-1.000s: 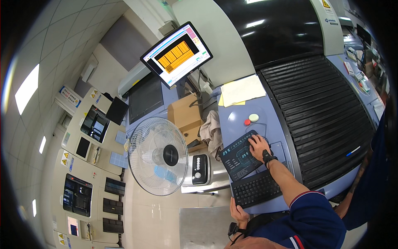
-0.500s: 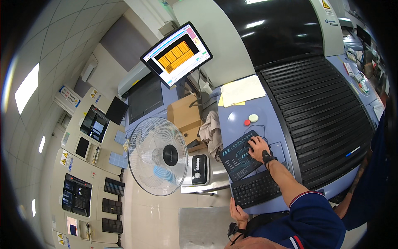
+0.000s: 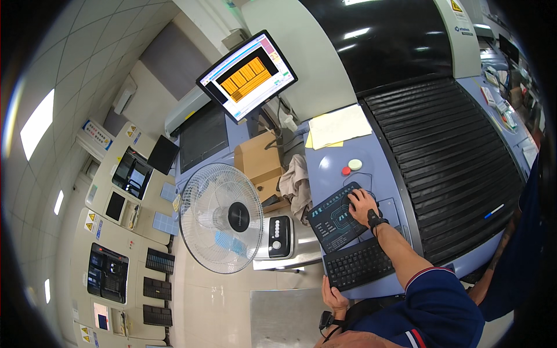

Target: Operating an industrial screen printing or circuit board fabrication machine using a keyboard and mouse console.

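My right hand (image 3: 362, 207) is closed over a dark mouse (image 3: 351, 206), mostly hidden under the fingers, on a black patterned mouse pad (image 3: 333, 228). A dark band circles that wrist. Just nearer to me lies a black keyboard (image 3: 358, 265), and my right forearm passes over its right end. My left hand (image 3: 334, 298) rests at the keyboard's near left corner, with thumb and fingers apart and nothing held. A dark watch-like device is strapped on that wrist. The tilted monitor (image 3: 248, 75) at the upper middle shows an orange block layout.
A standing fan (image 3: 220, 219) is left of the desk, near a cardboard box (image 3: 258, 159) and a draped cloth (image 3: 296, 185). Red (image 3: 346, 171) and pale green (image 3: 355, 165) buttons sit beyond the pad. Right lies a ribbed black cover (image 3: 447, 168) bearing a pen (image 3: 494, 211); another person stands beside it.
My right hand has shifted very slightly to the right with the mouse. The left hand stays at the keyboard's corner.
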`<state>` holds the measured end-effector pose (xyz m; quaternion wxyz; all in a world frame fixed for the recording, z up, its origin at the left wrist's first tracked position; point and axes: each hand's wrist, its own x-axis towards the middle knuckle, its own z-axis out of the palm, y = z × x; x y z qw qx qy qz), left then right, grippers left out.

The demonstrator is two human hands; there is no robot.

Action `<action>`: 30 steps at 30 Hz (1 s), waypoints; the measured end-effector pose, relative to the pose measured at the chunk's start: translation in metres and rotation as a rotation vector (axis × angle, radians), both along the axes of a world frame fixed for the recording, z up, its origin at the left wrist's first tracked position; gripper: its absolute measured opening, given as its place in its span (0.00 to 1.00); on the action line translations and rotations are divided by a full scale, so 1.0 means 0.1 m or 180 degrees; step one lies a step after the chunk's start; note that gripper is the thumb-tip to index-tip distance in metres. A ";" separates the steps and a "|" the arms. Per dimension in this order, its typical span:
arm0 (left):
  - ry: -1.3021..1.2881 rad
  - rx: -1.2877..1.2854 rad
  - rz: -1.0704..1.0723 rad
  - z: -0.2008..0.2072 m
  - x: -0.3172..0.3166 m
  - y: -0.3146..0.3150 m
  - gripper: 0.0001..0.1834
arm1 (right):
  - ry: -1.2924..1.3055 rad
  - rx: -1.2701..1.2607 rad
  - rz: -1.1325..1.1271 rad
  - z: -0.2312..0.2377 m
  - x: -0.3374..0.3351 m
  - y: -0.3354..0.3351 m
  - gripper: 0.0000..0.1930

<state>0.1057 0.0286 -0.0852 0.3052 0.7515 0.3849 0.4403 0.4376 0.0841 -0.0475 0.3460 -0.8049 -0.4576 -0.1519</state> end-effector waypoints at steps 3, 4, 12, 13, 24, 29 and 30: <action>-0.0012 0.0013 0.0003 -0.01 0.00 0.00 0.27 | -0.0007 -0.0045 -0.0012 0.00 0.00 0.00 0.21; -0.0018 0.0015 -0.0004 -0.01 0.00 0.00 0.27 | -0.0014 -0.0057 -0.0025 -0.01 0.00 0.00 0.21; -0.0053 0.0008 0.0012 -0.04 0.00 0.00 0.27 | 0.0018 -0.0047 -0.0039 0.00 0.01 0.00 0.20; -0.0083 -0.0023 0.0027 -0.05 0.00 0.00 0.27 | 0.0024 -0.0026 -0.0024 0.00 0.01 0.01 0.20; -0.0042 -0.0004 -0.0012 -0.03 0.00 0.00 0.28 | -0.0001 -0.0053 -0.0051 0.02 0.00 -0.01 0.20; -0.0023 -0.0019 0.0001 -0.03 0.00 0.00 0.28 | 0.0022 -0.0040 -0.0038 0.03 0.00 0.00 0.20; -0.0016 -0.0006 -0.0007 -0.03 0.00 0.00 0.28 | -0.0002 -0.0032 -0.0042 0.03 0.00 0.00 0.20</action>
